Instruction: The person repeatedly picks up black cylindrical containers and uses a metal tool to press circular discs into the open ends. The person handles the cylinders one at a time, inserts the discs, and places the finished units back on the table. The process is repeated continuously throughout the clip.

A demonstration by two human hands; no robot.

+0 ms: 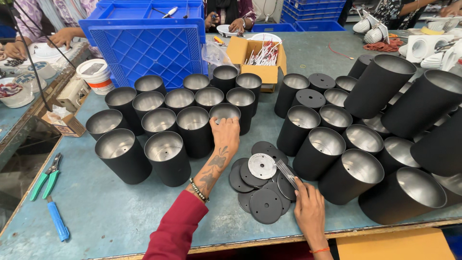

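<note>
My left hand [225,137] reaches forward and grips the near rim of a black cylinder with a shiny metal inside [224,112], one of several standing in a cluster. My right hand [309,212] rests near the table's front edge and holds a thin metal tool [287,173] whose tip lies over a pile of black round discs [262,197]. One disc in the pile shows its silver face [262,166]. More black cylinders [317,151] stand and lean to the right of the pile.
A blue plastic crate [149,43] and a cardboard box of small parts [260,58] stand behind the cylinders. Green-handled pliers [45,175] and a blue-handled tool [57,220] lie at the left edge. Other people's hands work at the far side.
</note>
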